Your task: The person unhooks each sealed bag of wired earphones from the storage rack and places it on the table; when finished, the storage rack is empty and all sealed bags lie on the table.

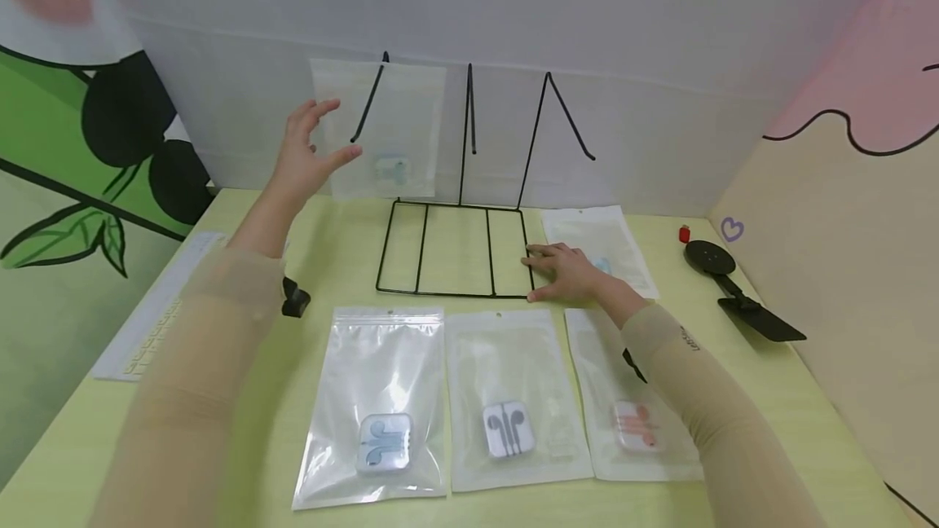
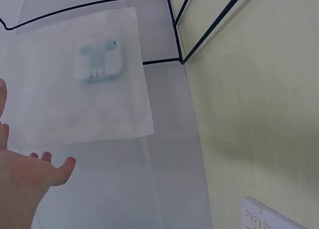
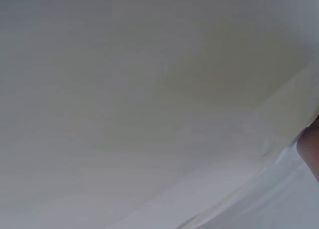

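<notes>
A black wire rack with upright prongs stands at the table's back. From its left prong hangs a clear-white pouch holding pale blue earphones. Just left of that pouch, my left hand is raised with fingers and thumb spread apart, holding nothing. In the left wrist view, the hand is near the hanging pouch, palm facing up. My right hand touches the right side bar of the rack's base with extended fingers. A blurred pale surface fills most of the right wrist view.
Three pouches of earphones lie in front: blue, grey and red. Another pouch lies partly under my right arm. A white keyboard is at left; a black stand and small red object are at right.
</notes>
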